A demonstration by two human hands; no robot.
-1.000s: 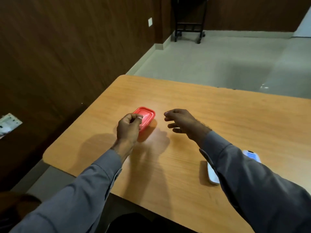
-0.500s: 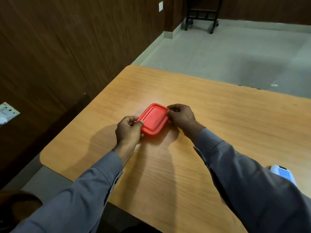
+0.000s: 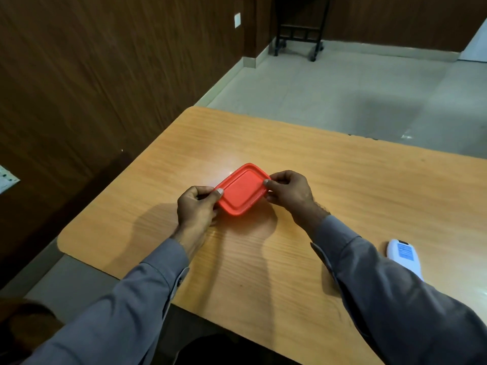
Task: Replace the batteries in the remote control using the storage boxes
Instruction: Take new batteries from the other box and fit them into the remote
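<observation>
A small red storage box point(image 3: 242, 189) with its lid on sits on the wooden table point(image 3: 342, 175), between my two hands. My left hand point(image 3: 196, 206) grips its near left corner, thumb on the lid's rim. My right hand point(image 3: 287, 188) grips the right end, thumb on top and fingers curled under the edge. A white remote control point(image 3: 404, 255) with a blue label lies at the right, partly hidden behind my right sleeve.
The table's left and near edges are close to my arms. A dark wood-panelled wall runs along the left. A black wheeled stand point(image 3: 299, 35) is on the tiled floor far behind the table.
My right hand came in from the right and took hold of the box's right end. The box now lies flatter, lid up, held by both hands.
</observation>
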